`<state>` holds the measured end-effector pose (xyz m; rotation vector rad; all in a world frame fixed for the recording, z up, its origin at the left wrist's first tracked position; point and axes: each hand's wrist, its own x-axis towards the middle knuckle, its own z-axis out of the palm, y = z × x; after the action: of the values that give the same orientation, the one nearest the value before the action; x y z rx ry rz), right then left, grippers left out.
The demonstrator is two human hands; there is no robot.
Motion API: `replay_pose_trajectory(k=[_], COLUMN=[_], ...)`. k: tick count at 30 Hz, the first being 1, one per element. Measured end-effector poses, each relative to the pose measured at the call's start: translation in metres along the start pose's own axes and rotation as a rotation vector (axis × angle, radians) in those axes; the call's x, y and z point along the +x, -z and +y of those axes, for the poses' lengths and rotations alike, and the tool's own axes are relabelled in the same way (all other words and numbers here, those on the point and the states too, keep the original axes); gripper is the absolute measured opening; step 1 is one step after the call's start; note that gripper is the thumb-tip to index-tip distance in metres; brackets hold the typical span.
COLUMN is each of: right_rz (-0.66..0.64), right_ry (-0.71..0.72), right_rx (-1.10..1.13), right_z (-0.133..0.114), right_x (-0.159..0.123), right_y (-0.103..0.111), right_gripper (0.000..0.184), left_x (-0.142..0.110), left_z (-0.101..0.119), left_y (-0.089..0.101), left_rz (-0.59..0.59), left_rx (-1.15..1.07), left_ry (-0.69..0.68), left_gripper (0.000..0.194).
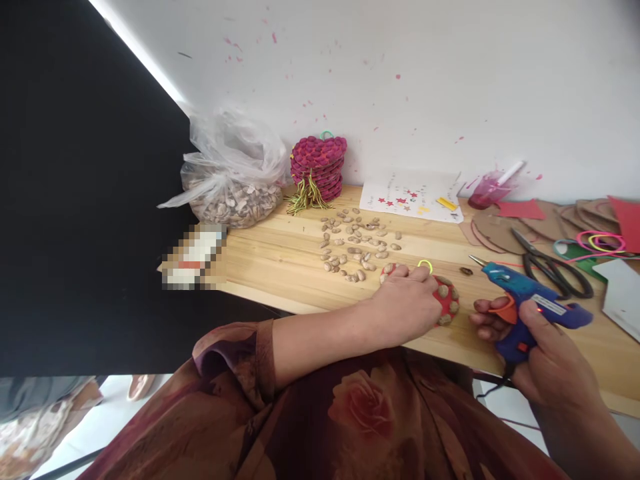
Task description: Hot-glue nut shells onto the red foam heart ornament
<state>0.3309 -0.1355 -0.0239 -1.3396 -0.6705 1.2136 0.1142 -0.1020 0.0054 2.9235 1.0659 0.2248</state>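
My right hand [545, 353] is wrapped round a blue hot glue gun [525, 293], with fingers at its orange trigger. The metal nozzle points up and left, apart from the work. My left hand [407, 300] is closed over a red heart-like piece [447, 308] with peanut shells stuck around its edge and a yellow-green loop [425, 265] at its top. The fingertips and much of the piece are hidden under the hand. A dark shell [466, 271] lies between the piece and the nozzle. Loose peanut shells [355, 250] are scattered beyond my left hand.
A clear plastic bag [235, 180] of shells stands at the back left, beside a purple-red heart-shaped stack [320, 167] with a tassel. Behind lie a drawn paper [413, 193] and a red-stained cup [487, 190]. Black scissors [555, 267] and cardboard pieces [530, 230] lie right.
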Motion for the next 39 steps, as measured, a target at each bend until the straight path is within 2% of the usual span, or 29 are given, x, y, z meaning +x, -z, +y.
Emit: replay_pose_trajectory(k=[5, 9, 13, 19, 24, 33, 36, 39], right_rz=[-0.027, -0.074, -0.068, -0.138, -0.172, -0.219, -0.222, -0.226], right_ry=[-0.002, 0.033, 0.058, 0.078, 0.065, 0.042, 0.039, 0.041], right_rx=[0.061, 0.086, 0.099, 0.140, 0.146, 0.181, 0.180, 0.178], right_z=[-0.005, -0.009, -0.007, -0.003, -0.003, -0.002, -0.001, -0.001], right_x=[-0.007, -0.014, -0.015, -0.013, -0.014, -0.012, -0.011, -0.011], right_y=[-0.008, -0.016, -0.017, -0.014, -0.013, -0.010, -0.009, -0.009], right_gripper=[0.053, 0.039, 0.050, 0.047, 0.047, 0.047, 0.047, 0.047], left_x=[-0.003, -0.004, -0.003, -0.001, 0.002, -0.001, -0.005, -0.014], left_z=[-0.001, -0.001, 0.002, 0.006, 0.006, 0.002, -0.003, -0.015], left_y=[0.003, 0.005, 0.007, 0.004, 0.003, 0.005, 0.005, 0.006], left_rz=[-0.034, -0.048, -0.081, -0.027, -0.065, -0.105, -0.062, 0.110], left_rx=[-0.001, 0.004, 0.041, 0.124, 0.176, 0.092, 0.058, -0.028], left_ry=[0.011, 0.015, 0.035, -0.002, -0.026, -0.013, -0.017, 0.019], left_gripper=[0.023, 0.022, 0.026, 0.024, 0.029, 0.022, 0.025, 0.027])
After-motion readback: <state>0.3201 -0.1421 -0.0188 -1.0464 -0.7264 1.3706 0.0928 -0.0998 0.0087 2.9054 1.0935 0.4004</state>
